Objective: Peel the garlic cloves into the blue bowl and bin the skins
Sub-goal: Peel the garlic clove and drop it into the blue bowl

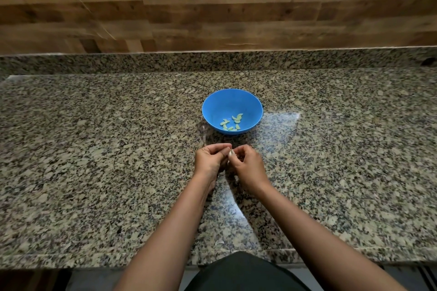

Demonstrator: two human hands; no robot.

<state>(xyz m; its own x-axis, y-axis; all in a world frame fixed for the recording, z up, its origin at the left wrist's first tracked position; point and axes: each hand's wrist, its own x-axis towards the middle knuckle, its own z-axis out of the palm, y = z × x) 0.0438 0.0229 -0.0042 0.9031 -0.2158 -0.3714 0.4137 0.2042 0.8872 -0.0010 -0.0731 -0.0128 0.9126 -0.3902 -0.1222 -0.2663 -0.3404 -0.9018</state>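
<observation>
Garlic clove (pixel 229 155): pinched between left hand (pixel 210 160) and right hand (pixel 247 165), fingers curled, just this side of blue bowl (pixel 227 104). Risks slipping off papery skin onto worktop (pixel 94 149), or shedding flakes among peeled cloves (pixel 233 123). Risks overlooking stray skin (pixel 219 242) near front edge.

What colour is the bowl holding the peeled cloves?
Bright blue; the bowl shows clearly in the head view, on the speckled granite counter.
</observation>
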